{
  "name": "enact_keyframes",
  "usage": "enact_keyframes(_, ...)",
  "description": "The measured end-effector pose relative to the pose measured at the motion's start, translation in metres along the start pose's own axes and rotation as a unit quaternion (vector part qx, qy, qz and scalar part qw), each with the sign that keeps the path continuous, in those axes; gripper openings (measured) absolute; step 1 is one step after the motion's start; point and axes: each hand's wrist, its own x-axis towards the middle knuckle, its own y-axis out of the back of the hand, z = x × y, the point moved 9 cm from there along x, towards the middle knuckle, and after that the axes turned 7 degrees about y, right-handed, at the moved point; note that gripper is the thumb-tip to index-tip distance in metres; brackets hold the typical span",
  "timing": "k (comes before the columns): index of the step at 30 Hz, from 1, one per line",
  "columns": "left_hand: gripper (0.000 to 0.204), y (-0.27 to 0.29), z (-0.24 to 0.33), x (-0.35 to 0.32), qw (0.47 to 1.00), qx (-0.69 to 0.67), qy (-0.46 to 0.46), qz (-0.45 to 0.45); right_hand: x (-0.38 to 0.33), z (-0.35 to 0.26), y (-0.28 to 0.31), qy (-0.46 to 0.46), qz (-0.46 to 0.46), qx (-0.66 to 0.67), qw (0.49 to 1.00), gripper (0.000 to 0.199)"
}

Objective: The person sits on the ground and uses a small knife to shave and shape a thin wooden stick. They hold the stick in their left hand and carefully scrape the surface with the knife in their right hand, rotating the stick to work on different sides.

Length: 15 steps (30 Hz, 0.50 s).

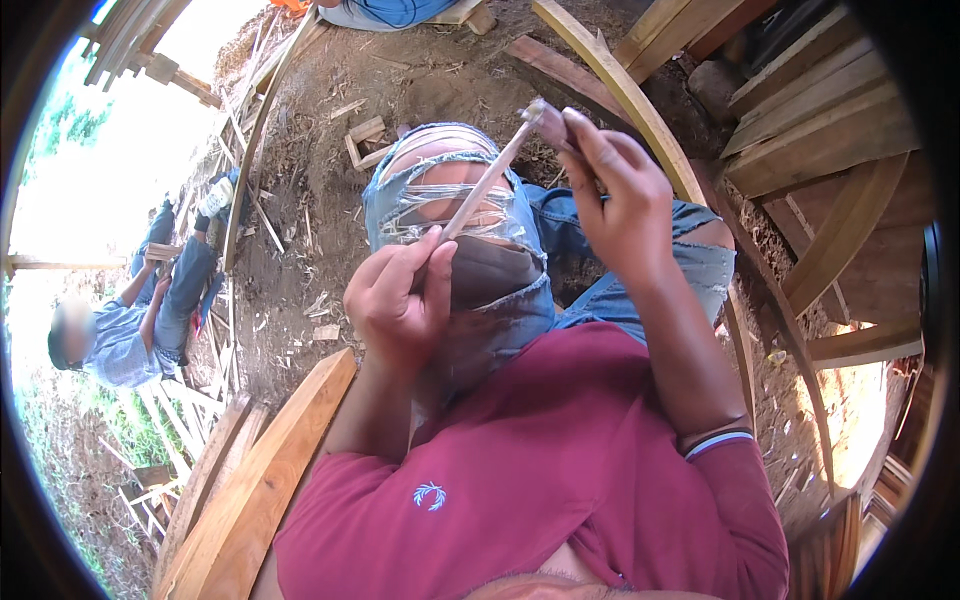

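A thin, pale wooden stick (pixel 487 190) slants up and to the right above my knees. My left hand (pixel 402 300) pinches its lower end between thumb and fingers. At the stick's far tip, my right hand (pixel 628 190) is closed on a small brownish piece (pixel 550 126), held by thumb and fingertips. That piece meets or overlaps the tip; its exact kind is not clear. Below the stick are my ripped blue jeans (pixel 400 205), with a dark cloth patch (pixel 490 272) showing on the left leg.
A thick wooden beam (pixel 270 480) lies close by my left arm. Curved timber (pixel 640 100) and stacked planks (pixel 820 115) stand to the right. Wood scraps (pixel 368 140) litter the dirt floor (pixel 300 210). Another person (pixel 140 335) sits at left; part of someone in blue (pixel 390 12) shows at the top.
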Motion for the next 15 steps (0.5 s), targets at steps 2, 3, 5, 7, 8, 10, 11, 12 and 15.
enact_keyframes(2, 0.016, 0.000, -0.001, -0.001, 1.000, -0.002, 0.002, -0.001, 0.002, -0.034, -0.002, 0.062, -0.030, 0.027, 0.997, 0.048)
enact_keyframes(3, 0.016, 0.000, -0.002, -0.001, 1.000, -0.002, 0.003, -0.002, -0.004, -0.049, -0.009, 0.089, -0.055, 0.023, 0.994, 0.048)
enact_keyframes(5, 0.016, 0.000, -0.001, -0.001, 1.000, -0.003, 0.002, -0.001, -0.017, -0.070, -0.022, 0.144, -0.106, 0.015, 0.984, 0.049)
enact_keyframes(7, 0.016, 0.000, 0.002, 0.000, 1.000, -0.003, -0.001, 0.003, -0.014, -0.054, -0.022, 0.098, -0.098, 0.004, 0.990, 0.050)
enact_keyframes(8, 0.016, 0.000, 0.002, 0.001, 1.000, 0.000, 0.000, 0.000, -0.012, -0.041, -0.023, 0.071, -0.088, -0.015, 0.993, 0.050)
enact_keyframes(10, 0.017, -0.001, 0.002, 0.001, 1.000, 0.006, 0.001, -0.005, -0.011, -0.032, -0.024, 0.038, -0.073, -0.030, 0.996, 0.052)
enact_keyframes(11, 0.017, -0.001, 0.002, 0.002, 1.000, 0.008, 0.000, -0.006, -0.010, -0.046, -0.026, 0.066, -0.086, -0.008, 0.994, 0.052)
enact_keyframes(12, 0.017, 0.000, 0.001, 0.001, 1.000, 0.010, 0.001, -0.009, -0.012, -0.064, -0.026, 0.091, -0.100, 0.014, 0.991, 0.052)
enact_keyframes(15, 0.017, 0.000, 0.001, 0.000, 1.000, 0.006, -0.003, -0.003, -0.011, -0.067, -0.024, 0.105, -0.100, 0.027, 0.989, 0.057)
